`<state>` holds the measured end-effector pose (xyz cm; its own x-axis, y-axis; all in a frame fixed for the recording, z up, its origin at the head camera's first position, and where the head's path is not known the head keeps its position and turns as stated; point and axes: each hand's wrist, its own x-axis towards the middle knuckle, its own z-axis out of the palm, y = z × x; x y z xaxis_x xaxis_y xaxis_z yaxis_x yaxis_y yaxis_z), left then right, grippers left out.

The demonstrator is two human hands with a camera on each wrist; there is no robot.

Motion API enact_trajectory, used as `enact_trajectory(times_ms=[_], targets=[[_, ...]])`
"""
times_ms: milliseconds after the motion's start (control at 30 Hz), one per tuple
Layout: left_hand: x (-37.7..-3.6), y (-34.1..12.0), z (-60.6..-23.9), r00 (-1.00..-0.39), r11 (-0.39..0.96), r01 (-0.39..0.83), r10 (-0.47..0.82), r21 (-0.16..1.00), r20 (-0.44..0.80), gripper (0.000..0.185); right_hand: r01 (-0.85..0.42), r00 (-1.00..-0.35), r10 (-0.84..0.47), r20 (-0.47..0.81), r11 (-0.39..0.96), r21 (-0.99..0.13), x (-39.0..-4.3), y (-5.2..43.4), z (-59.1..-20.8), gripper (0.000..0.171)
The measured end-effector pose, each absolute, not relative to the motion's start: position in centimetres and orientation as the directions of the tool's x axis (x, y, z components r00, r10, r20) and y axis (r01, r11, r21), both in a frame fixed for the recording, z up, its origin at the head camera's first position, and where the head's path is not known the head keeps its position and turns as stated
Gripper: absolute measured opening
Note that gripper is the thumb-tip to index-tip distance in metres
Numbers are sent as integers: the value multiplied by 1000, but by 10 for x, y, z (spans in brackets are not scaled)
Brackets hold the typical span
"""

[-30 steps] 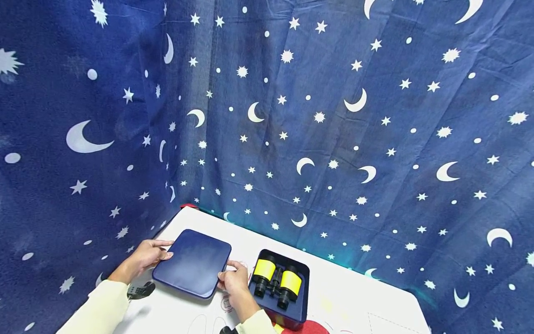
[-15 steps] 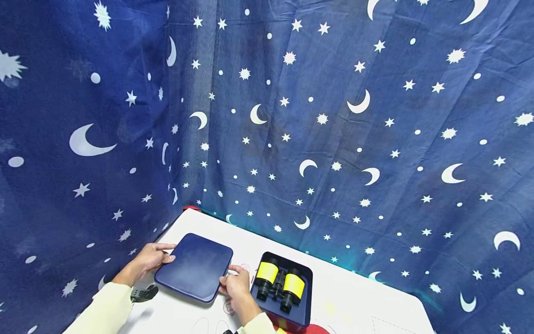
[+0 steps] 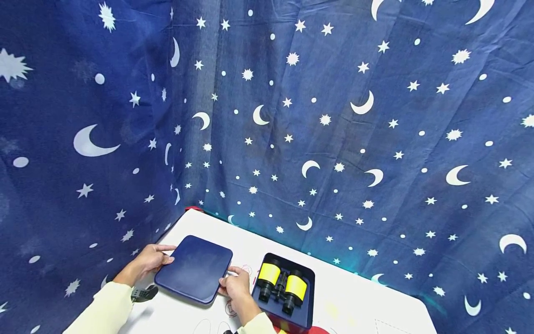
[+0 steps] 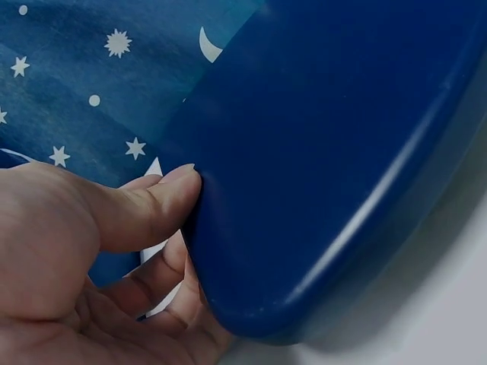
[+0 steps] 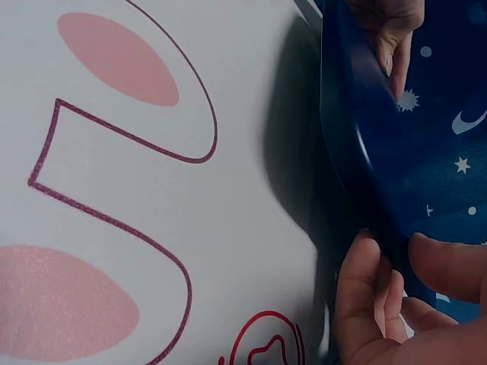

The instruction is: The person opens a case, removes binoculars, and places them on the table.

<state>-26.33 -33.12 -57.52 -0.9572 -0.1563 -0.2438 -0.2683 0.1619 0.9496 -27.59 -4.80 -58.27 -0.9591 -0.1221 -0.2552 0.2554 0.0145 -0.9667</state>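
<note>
A dark blue square lid [image 3: 193, 269] is held low over the white table [image 3: 359, 301] by both hands. My left hand [image 3: 151, 260] grips its left edge, thumb on top and fingers underneath, as the left wrist view shows on the lid [image 4: 335, 152]. My right hand [image 3: 235, 286] pinches the lid's right edge [image 5: 380, 167] between thumb and fingers. To the right sits an open blue box [image 3: 306, 320] with yellow and black binoculars [image 3: 282, 287] lying inside it.
A dark blue cloth with white stars and moons [image 3: 317, 120] hangs behind and to the left of the table. Pink and red printed outlines [image 5: 114, 152] mark the tabletop. A small black object [image 3: 142, 293] lies by my left sleeve.
The lid and both hands have sunk slightly toward the table; both grips stay the same. The box with binoculars has not moved.
</note>
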Motion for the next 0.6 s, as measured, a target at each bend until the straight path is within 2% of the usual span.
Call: enact_trajectory(times_ms=[300,600], targets=[[-265,-335,-577,-964,201,-254,-126,946,-232,54,258,-960,-104,-262,52,-965,-276,-50,-588,52],[-264,-334,-570,-967,244,-249,-122,937,-225,53,232,-968,-71,-239,101,-968,-276,-54,-587,42]])
